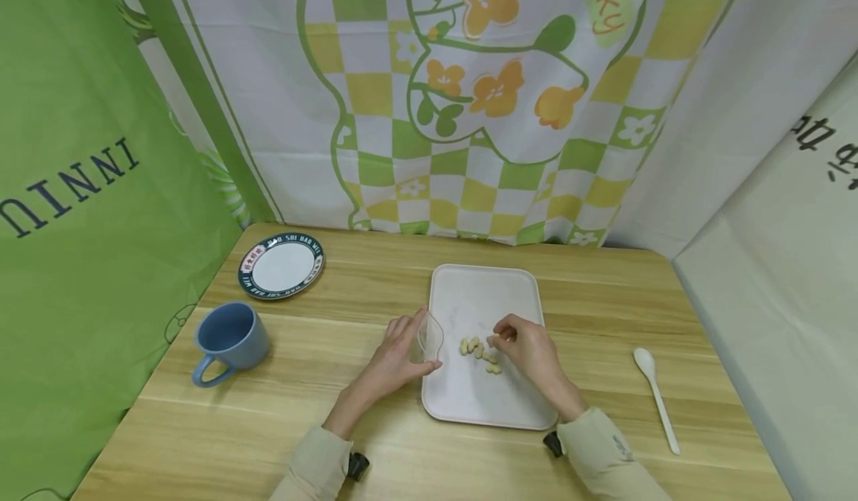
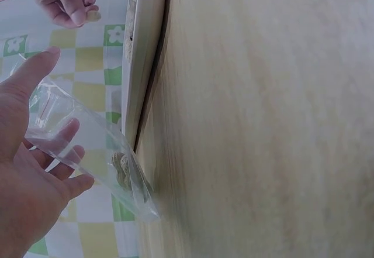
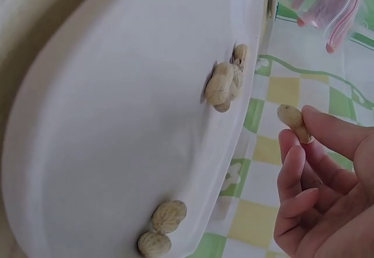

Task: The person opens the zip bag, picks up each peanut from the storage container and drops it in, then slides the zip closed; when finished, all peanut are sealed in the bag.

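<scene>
Peanuts lay loosely grouped on the white tray on the bench as I, at the remote feed, watched the right hand pinch a single peanut between thumb and fingers above the tray. At its left edge, the left hand, thumb well apart from curved fingers, held a clear bag with more nuts low inside.

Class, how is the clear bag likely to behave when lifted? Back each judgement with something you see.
The clear bag is probably floppy: its thin film looks creased. It is likely light, since few peanuts show inside. Those peanuts, gathered at its closed end, may make that end sag.
</scene>
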A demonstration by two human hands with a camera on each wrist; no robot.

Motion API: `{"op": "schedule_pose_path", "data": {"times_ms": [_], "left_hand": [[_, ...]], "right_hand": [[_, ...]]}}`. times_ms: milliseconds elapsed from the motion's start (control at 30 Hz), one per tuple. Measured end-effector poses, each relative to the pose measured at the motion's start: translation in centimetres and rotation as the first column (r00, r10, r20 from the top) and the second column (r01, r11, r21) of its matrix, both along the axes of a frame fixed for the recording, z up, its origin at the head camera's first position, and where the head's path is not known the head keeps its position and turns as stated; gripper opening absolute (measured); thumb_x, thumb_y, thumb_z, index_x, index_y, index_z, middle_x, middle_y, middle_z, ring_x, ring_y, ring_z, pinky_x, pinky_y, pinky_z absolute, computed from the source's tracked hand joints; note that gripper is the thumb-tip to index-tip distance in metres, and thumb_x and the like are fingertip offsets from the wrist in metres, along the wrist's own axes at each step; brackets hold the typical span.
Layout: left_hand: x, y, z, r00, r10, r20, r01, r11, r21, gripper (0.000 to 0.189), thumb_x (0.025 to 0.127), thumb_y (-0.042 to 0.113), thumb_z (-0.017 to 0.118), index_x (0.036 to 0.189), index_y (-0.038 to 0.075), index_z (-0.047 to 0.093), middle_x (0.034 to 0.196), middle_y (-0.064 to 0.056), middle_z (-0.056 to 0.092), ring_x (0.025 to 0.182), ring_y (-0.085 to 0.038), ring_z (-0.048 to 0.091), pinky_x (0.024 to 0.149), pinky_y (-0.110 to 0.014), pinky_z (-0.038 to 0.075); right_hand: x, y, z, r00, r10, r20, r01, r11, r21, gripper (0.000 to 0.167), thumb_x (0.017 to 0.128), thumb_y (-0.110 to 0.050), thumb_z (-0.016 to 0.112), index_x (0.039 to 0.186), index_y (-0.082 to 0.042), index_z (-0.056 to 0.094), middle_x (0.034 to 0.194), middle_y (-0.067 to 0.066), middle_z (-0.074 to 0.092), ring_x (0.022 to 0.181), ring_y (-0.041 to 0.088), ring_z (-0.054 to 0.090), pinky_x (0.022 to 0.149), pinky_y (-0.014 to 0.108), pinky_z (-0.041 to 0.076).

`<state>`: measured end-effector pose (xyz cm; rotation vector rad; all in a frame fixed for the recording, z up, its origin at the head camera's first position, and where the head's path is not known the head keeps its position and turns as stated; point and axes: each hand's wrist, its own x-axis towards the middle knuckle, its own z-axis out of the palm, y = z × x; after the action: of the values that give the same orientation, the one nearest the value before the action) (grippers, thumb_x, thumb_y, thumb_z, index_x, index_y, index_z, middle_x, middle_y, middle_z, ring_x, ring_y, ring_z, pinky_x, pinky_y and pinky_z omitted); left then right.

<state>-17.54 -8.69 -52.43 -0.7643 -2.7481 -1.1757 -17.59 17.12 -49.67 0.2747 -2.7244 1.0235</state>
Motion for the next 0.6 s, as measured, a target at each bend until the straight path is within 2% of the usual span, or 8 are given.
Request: {"op": "schedule_pose_path", "data": {"times_ms": [233,600], "left_hand": [[0.1,0.0,-0.1,1.000,0.002,0.007,-0.002,1.000,-0.008,0.095,0.078,0.030,0.080,0.151,0.002,0.025,0.127,-0.016,0.047,0.122,-0.032,0.040,0.100,-0.048,0.042],[-0.2,0.1,0.0,1.000,-0.005,0.014,0.005,1.000,-0.014,0.094,0.079,0.032,0.079,0.152,0.005,0.025,0.128,-0.015,0.046,0.120,-0.028,0.040,0.098,-0.046,0.043]], "right_hand": [[0.2,-0.6,0.2,0.998,0.059,-0.030,-0.061,0.995,-0.073,0.013,0.075,-0.004,0.080,0.080,-0.006,0.068,0.069,-0.002,0.062,0.063,0.009,0.055,0.056,0.022,0.047],[0.2,-1.5,1.2,0.997,0.066,-0.046,-0.070,0.993,-0.098,0.014,0.074,-0.007,0.082,0.081,-0.007,0.070,0.072,-0.001,0.066,0.067,0.013,0.060,0.061,0.025,0.050]]}}
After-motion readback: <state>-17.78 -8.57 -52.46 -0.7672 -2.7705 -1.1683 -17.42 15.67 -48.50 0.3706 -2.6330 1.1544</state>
